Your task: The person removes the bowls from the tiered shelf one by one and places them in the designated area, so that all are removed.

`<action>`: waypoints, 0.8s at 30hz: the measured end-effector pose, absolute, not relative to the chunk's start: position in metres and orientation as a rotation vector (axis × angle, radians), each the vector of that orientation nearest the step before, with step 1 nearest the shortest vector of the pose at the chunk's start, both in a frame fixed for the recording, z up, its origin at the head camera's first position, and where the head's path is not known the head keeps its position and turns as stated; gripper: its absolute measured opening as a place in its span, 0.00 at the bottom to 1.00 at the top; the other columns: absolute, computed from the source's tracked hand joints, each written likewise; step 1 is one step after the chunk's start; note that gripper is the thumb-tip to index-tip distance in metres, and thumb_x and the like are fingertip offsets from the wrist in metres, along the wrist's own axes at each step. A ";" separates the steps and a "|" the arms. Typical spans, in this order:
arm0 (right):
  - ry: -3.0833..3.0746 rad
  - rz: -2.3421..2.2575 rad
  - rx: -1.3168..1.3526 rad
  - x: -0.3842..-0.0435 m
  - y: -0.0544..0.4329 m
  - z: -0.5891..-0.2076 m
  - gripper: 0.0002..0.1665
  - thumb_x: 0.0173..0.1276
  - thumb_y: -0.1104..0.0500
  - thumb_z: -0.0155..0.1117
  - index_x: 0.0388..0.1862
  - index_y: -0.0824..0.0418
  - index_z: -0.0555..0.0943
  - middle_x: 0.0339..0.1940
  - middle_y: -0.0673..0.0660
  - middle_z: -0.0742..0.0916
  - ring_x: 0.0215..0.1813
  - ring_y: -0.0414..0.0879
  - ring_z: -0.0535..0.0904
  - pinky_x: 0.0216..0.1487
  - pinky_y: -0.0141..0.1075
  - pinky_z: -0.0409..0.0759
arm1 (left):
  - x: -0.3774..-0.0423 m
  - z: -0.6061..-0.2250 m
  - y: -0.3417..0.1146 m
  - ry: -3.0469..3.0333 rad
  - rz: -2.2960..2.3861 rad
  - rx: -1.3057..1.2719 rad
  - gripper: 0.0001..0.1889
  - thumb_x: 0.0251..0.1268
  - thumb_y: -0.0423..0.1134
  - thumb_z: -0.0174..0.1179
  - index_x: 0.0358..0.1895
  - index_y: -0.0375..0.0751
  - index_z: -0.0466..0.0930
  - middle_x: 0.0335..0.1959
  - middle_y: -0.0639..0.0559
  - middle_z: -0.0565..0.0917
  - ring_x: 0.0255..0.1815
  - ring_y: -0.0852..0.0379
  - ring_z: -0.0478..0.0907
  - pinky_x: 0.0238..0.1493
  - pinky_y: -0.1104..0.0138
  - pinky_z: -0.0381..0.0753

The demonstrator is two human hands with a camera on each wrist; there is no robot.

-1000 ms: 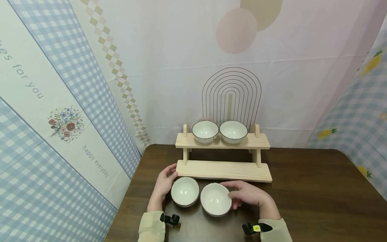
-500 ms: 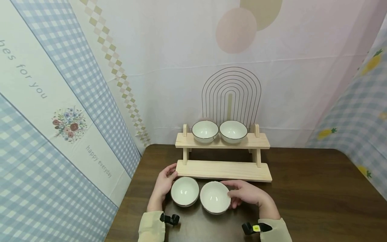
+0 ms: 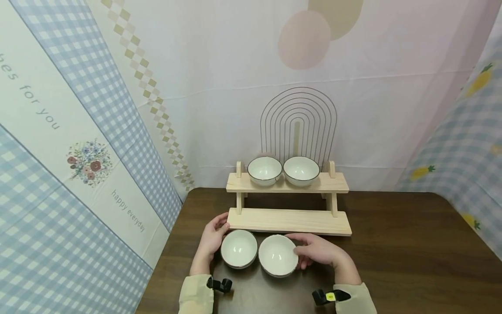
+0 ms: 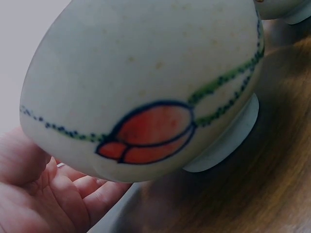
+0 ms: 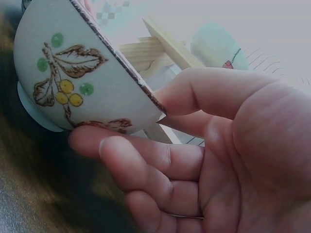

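Note:
In the head view my right hand (image 3: 319,250) holds the right-hand white bowl (image 3: 277,256) by its rim. The thumb is at the rim and fingers lie against the outer wall. Brown leaves and yellow berries decorate this bowl (image 5: 73,73) in the right wrist view. To its left stands another white bowl (image 3: 239,249), painted outside with a red bud, which fills the left wrist view. My left hand (image 3: 211,235) lies beyond that bowl, fingertips right at the left end of the wooden rack's lower shelf (image 3: 290,220); the bowl partly hides its fingers in the left wrist view.
Two dark-rimmed white bowls, a left one (image 3: 264,171) and a right one (image 3: 301,171), sit side by side on the rack's upper shelf (image 3: 333,185). The rack stands on a dark wooden table (image 3: 400,244), near the printed cloth (image 3: 219,109) at the back.
My right hand's bowl has shifted slightly away from me, toward the rack. The left hand and the bowl beside it hold their place; the head view has turned very slightly.

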State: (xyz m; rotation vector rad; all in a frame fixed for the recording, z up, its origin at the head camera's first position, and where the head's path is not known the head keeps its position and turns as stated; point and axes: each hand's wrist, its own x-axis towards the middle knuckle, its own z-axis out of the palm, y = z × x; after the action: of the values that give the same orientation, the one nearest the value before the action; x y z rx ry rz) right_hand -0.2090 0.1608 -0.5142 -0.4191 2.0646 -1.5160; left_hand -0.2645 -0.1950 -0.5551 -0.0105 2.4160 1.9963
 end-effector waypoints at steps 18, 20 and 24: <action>2.160 -1.462 -0.385 -0.224 0.172 -0.519 0.32 0.81 0.54 0.62 0.76 0.69 0.73 0.29 0.57 0.88 0.31 0.51 0.85 0.35 0.43 0.85 | -0.268 -0.557 -0.189 2.414 2.013 -0.044 0.21 0.83 0.30 0.57 0.73 0.30 0.75 0.60 0.34 0.83 0.55 0.45 0.83 0.52 0.56 0.85; 2.157 -1.460 -0.390 -0.227 0.173 -0.519 0.32 0.82 0.53 0.61 0.76 0.69 0.73 0.29 0.57 0.87 0.31 0.51 0.85 0.35 0.43 0.85 | -0.269 -0.557 -0.187 2.419 2.014 -0.048 0.21 0.83 0.30 0.57 0.73 0.30 0.75 0.59 0.34 0.83 0.54 0.46 0.83 0.52 0.56 0.85; 2.143 -1.462 -0.398 -0.232 0.177 -0.518 0.31 0.82 0.53 0.61 0.76 0.69 0.73 0.29 0.57 0.87 0.31 0.51 0.85 0.36 0.43 0.85 | -0.270 -0.558 -0.185 2.424 2.016 -0.066 0.21 0.82 0.30 0.57 0.73 0.31 0.76 0.59 0.35 0.83 0.54 0.46 0.83 0.52 0.57 0.85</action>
State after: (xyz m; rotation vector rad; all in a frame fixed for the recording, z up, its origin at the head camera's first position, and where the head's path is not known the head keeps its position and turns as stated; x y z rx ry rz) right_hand -0.2320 0.1767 -0.5179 -0.3984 2.1434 -1.4619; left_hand -0.2702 -0.1848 -0.5576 -0.0663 2.4236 2.0158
